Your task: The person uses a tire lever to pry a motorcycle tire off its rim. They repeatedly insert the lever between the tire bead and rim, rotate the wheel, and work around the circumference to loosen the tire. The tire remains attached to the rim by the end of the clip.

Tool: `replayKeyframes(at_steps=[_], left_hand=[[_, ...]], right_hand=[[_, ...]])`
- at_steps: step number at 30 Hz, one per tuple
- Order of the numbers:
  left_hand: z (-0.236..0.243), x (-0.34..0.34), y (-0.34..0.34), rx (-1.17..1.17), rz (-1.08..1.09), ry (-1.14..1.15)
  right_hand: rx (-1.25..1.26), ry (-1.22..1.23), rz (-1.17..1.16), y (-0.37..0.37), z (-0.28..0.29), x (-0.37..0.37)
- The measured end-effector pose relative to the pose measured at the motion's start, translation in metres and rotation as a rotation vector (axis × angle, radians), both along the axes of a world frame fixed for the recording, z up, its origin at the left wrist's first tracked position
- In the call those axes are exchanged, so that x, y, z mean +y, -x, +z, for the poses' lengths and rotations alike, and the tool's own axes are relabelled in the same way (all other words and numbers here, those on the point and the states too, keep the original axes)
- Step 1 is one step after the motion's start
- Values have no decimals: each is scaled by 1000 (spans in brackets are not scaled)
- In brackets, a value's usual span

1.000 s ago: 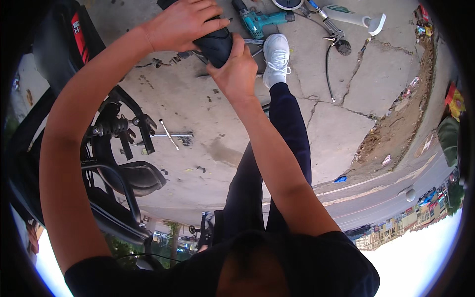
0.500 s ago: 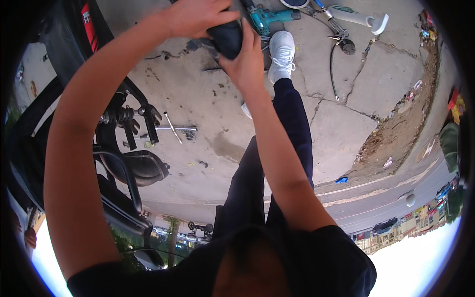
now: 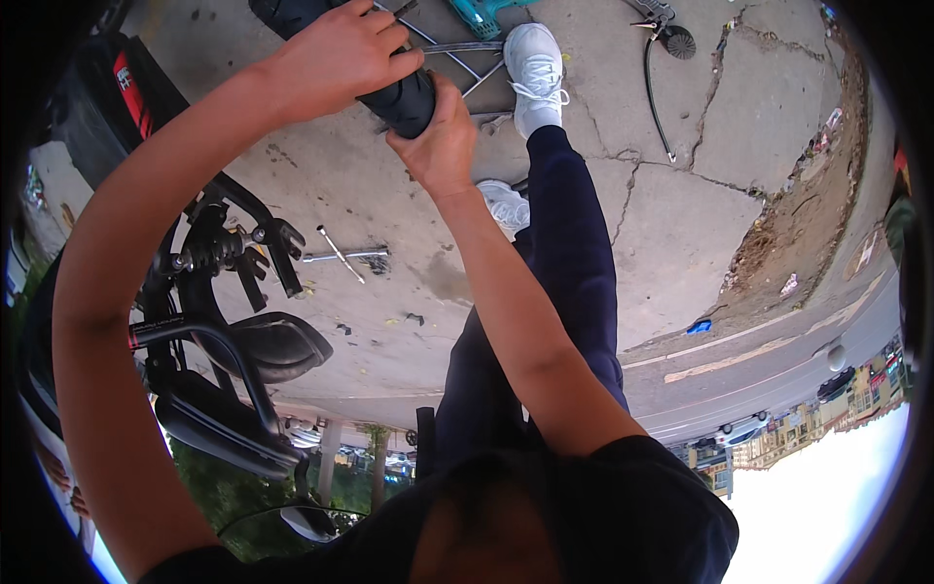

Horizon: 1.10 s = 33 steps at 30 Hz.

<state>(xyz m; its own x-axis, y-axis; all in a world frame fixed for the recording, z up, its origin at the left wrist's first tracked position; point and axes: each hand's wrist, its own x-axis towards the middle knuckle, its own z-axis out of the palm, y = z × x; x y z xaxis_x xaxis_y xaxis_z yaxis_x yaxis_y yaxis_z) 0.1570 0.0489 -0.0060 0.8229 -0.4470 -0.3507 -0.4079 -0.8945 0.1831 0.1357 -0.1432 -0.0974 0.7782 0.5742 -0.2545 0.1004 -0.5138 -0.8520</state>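
Both my hands are on a black tyre with a grooved tread, held edge-on above the pavement at the top of the view. My left hand lies across its upper side, fingers bent over the tread. My right hand wraps round the end nearest me, with thumb and fingers on either side. The tyre's far part runs out past the top edge, so the rest of it is hidden. Thin metal bars show just beyond my hands.
A teal power tool lies beyond my white shoe. To the right is a round gauge with a black hose. A cross-shaped wrench rests on the ground. A black scooter or motorbike stands close on my left.
The tyre and both hands have come down and nearer to me, showing more of the tread. My right hand has shifted left. The view has moved, so the teal tool sits higher.
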Motion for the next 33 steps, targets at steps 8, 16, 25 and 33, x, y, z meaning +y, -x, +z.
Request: replayKeyframes(at_steps=[8, 16, 25, 33], left_hand=[[-5, 5, -18, 59, -21, 11], [-7, 8, -28, -71, 23, 79], [-35, -3, -12, -576, 47, 22], [-19, 0, -39, -129, 22, 57]], right_hand=[[-47, 2, -78, -9, -9, 0], [50, -68, -32, -28, -6, -2], [53, -36, -74, 4, -30, -12], [81, 2, -137, -15, -31, -5]])
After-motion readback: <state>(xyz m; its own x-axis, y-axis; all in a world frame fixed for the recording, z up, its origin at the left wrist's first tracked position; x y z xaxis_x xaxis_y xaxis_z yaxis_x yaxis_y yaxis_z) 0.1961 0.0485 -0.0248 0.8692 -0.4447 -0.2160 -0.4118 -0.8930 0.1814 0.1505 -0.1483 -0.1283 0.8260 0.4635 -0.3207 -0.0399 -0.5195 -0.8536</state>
